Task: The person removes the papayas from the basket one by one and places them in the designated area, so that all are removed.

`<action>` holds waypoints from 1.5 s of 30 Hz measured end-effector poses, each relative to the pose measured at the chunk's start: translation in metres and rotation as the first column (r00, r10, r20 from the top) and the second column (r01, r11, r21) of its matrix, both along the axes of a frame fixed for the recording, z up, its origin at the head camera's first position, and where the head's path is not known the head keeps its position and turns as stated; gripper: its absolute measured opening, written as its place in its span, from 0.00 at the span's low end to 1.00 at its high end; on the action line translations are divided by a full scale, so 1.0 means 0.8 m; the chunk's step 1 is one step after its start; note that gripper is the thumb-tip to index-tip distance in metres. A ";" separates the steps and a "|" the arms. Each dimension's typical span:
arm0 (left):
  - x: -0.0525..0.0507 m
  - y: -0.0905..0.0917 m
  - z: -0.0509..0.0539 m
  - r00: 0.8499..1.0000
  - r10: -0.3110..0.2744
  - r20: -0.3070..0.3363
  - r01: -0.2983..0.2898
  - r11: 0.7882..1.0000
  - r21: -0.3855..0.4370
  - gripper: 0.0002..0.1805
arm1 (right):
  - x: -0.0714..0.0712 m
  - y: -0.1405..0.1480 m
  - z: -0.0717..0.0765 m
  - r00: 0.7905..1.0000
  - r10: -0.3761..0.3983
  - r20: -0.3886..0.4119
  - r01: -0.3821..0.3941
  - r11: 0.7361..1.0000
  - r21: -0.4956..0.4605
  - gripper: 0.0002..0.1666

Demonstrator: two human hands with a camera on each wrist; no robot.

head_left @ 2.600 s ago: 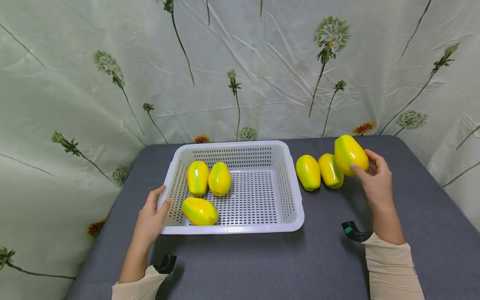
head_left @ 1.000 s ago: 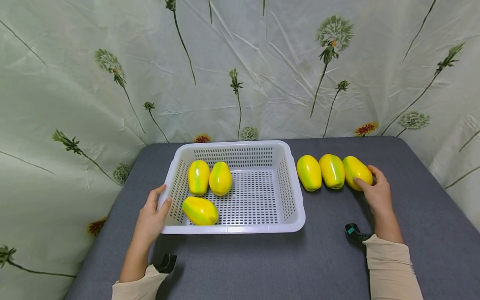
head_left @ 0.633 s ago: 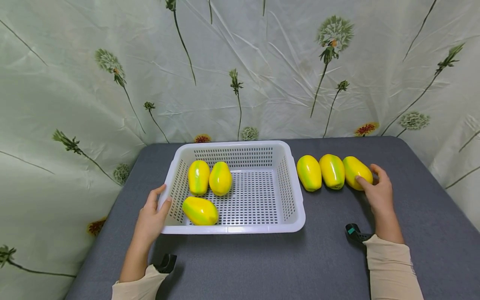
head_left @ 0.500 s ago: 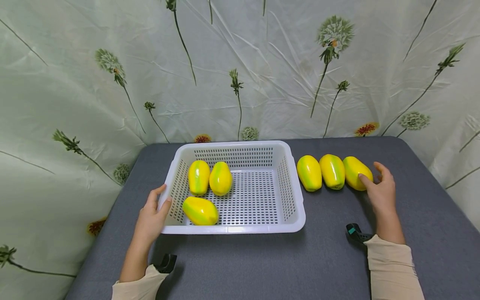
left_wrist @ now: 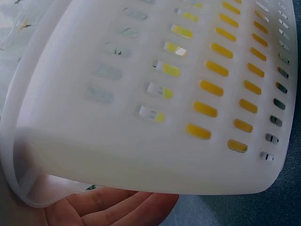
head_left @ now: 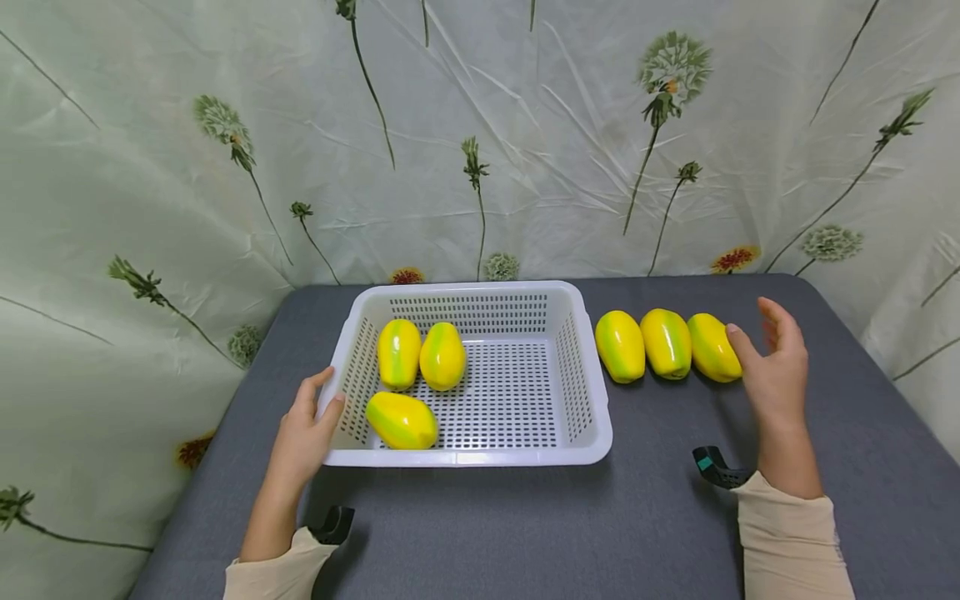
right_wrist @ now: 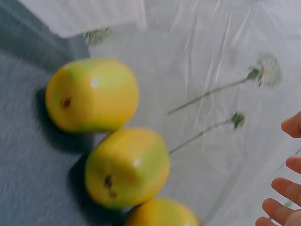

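A white plastic basket [head_left: 468,457] with slotted walls stands on the table. Inside it, towards the left, lie three yellow papayas with green streaks, such as the front papaya [head_left: 402,421]. My left hand [head_left: 300,437] holds the basket's left rim; in the left wrist view its fingers [left_wrist: 127,207] reach along the outside of the slotted wall. To the right of the basket three more papayas lie in a row: a left papaya [head_left: 620,347], a middle papaya [head_left: 666,343] and a right papaya [head_left: 713,348]. My right hand [head_left: 776,375] is just right of that row, fingers spread and holding nothing.
Dark grey cloth covers the table [head_left: 525,533]. Behind and to the left hangs a pale curtain [head_left: 525,150] printed with dandelions, close to the table's back edge. Black straps with a camera sit on both wrists.
My right hand lowered a papaya to the right end of the row, let it go, and has drawn back right with its fingers opening. My left hand stays on the basket.
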State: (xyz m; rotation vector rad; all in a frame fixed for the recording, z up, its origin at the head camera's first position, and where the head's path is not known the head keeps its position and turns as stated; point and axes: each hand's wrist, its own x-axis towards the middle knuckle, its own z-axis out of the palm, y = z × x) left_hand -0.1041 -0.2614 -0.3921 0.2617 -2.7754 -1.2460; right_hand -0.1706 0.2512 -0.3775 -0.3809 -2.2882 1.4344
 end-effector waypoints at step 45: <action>-0.001 -0.002 -0.001 1.000 -0.004 0.004 0.004 1.000 -0.003 0.28 | -0.063 -0.270 0.081 0.586 0.810 -0.024 -0.726 0.538 0.428 0.36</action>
